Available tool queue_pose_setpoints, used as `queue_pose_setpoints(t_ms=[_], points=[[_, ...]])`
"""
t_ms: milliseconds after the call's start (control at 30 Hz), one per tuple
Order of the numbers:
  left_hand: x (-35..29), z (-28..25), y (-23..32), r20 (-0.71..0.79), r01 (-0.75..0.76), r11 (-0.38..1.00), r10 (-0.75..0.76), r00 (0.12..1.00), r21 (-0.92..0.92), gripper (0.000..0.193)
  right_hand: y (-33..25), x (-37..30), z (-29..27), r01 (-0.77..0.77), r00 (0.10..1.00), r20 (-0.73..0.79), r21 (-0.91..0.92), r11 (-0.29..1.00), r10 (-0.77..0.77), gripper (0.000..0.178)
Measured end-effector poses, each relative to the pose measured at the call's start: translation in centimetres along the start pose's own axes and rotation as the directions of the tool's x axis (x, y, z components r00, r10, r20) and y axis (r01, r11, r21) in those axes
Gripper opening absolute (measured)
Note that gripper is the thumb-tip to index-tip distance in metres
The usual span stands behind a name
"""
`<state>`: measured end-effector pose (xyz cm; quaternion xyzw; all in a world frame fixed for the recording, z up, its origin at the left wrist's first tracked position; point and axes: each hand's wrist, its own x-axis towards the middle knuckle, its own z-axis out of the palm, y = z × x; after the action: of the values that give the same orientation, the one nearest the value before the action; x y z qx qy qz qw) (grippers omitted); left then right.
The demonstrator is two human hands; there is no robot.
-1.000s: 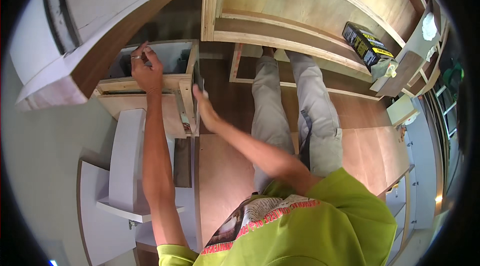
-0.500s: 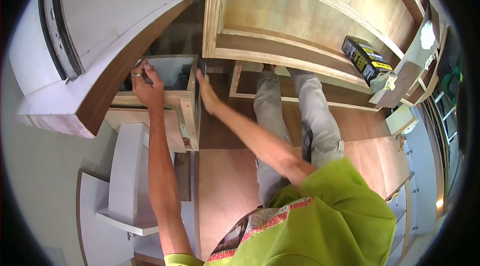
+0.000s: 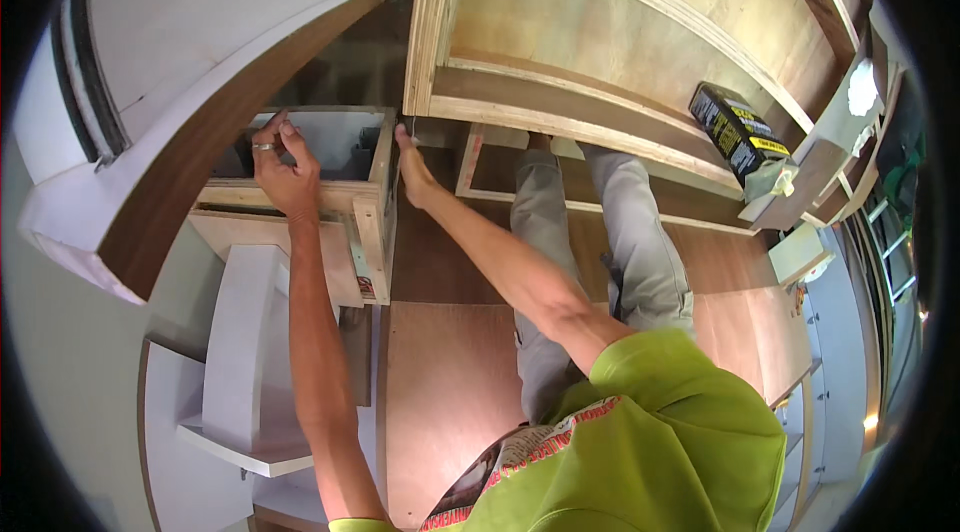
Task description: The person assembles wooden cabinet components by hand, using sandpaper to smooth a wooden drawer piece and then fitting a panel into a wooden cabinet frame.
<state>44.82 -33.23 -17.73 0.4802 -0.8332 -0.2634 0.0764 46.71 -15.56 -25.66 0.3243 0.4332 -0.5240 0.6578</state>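
An open-topped, box-shaped unit of pale raw wood with a greyish-white interior (image 3: 350,194) lies right beneath my left grip (image 3: 288,164) and just left of my right grip (image 3: 413,170). Through the feed I see the left one, a ring on one finger, with its fingers bent above the unit's near rail; I cannot tell whether they pinch anything. The right one stands edge-on beside the unit's right side wall, its fingers mostly hidden, so I cannot tell whether it is grasping something or free. To the left of my left grip juts a large white panel with a brown wood-grain edge (image 3: 230,42); nearer me than that grip sits a white box-shaped panel piece (image 3: 238,352). Beyond my right grip rises a pale plywood frame (image 3: 430,22), with a black-and-yellow box (image 3: 735,132) well off to that grip's right, and a smooth pinkish-brown plywood sheet (image 3: 450,392) spreads nearer me.
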Motion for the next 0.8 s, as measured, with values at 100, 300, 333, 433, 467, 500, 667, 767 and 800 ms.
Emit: queue_pose_setpoints(t_ms=[100,300,333,433,467,500,667,767,800], points=[[0.1,0.4,-1.5,-0.047,-0.018,1.000,0.018,0.999,-0.004,0.020,-0.5,-4.4,0.9,0.034,0.999,0.032,-0.057,0.998,-0.032,0.086],[0.1,0.1,-0.1,-0.037,-0.001,1.000,0.001,0.999,0.005,0.020,-3.9,-1.1,0.7,-0.385,0.917,-0.044,0.163,0.908,0.397,0.084],[0.1,0.1,-0.2,-0.042,-0.003,1.000,0.003,0.999,-0.001,0.020,-2.6,-0.7,0.6,-0.208,0.976,-0.043,0.073,0.975,0.211,0.085],[-0.1,0.0,-0.3,-0.031,-0.014,0.998,0.016,0.999,0.060,0.020,2.4,-4.5,1.7,0.068,0.993,-0.094,-0.067,0.995,-0.074,0.091],[-0.4,-0.3,0.0,-0.029,0.010,0.998,-0.008,1.000,0.061,0.020,2.6,-4.7,1.9,0.061,0.992,-0.105,-0.044,0.997,-0.065,0.091],[-0.6,-0.5,0.5,-0.028,0.036,0.997,-0.034,0.999,0.063,0.020,3.0,-5.3,2.1,0.046,0.992,-0.120,-0.022,0.999,-0.048,0.091],[-0.1,0.4,-0.3,-0.093,0.001,1.000,-0.003,0.996,-0.019,0.020,0.6,-1.1,0.1,-0.143,0.989,0.061,0.216,0.966,0.133,0.092],[-0.7,-0.2,-0.1,-0.062,0.026,1.000,-0.025,0.998,0.013,0.020,6.4,-5.5,0.8,-0.091,0.995,-0.034,0.037,0.995,0.093,0.085],[-1.1,-0.5,0.3,-0.060,0.039,0.999,-0.038,0.997,0.029,0.019,7.3,-4.5,-0.2,-0.134,0.989,-0.044,0.114,0.984,0.140,0.085]])
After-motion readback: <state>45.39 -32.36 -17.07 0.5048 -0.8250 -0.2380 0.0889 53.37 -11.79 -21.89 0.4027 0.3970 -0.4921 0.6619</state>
